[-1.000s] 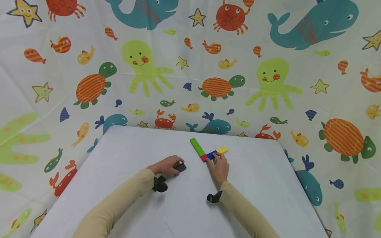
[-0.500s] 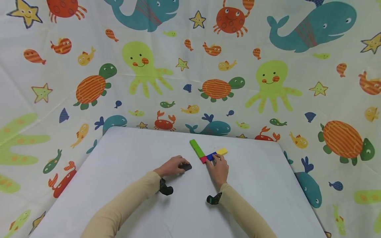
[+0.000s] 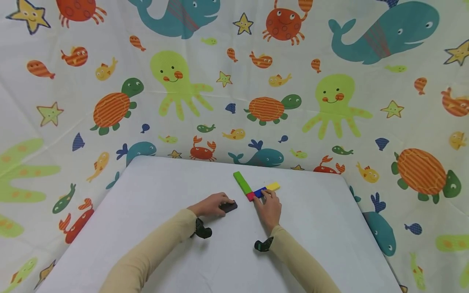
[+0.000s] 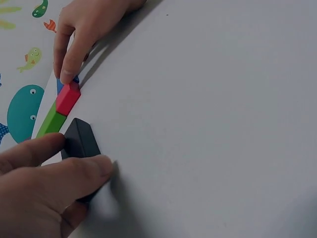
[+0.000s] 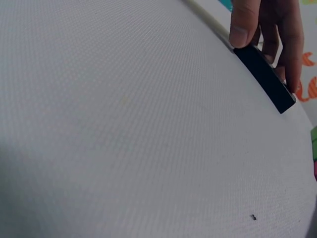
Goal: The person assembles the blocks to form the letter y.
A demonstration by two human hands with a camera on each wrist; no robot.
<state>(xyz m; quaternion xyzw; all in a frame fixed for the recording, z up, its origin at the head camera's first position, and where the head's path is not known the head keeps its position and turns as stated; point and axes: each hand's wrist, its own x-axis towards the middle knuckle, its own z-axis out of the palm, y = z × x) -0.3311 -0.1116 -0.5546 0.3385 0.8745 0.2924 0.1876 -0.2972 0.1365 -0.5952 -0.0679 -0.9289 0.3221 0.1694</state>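
My left hand (image 3: 211,204) pinches a black rectangular block (image 4: 82,139) between thumb and fingers, low over the white table. One end of the block points toward a short red block (image 4: 68,98), with a gap between them. Fingers and thumb of my right hand (image 3: 269,208) hold the blue block (image 3: 259,192), which lies on the table against the red one. From the red block a green bar (image 3: 242,182) runs toward the table's back edge, while a yellow block (image 3: 273,186) continues beyond the blue one. Together these pieces form a V. The right wrist view catches the left hand with the black block.
The white table (image 3: 311,228) ends at a back edge just behind the green bar. A curtain (image 3: 220,101) printed with sea animals hangs behind and beside it. Dark cameras are strapped at both wrists. A small dark speck (image 5: 253,217) lies on the table surface.
My left hand has moved right with the black block, closer to the red one, and has barely shifted in the last half second. The right hand has stayed at the blue block.
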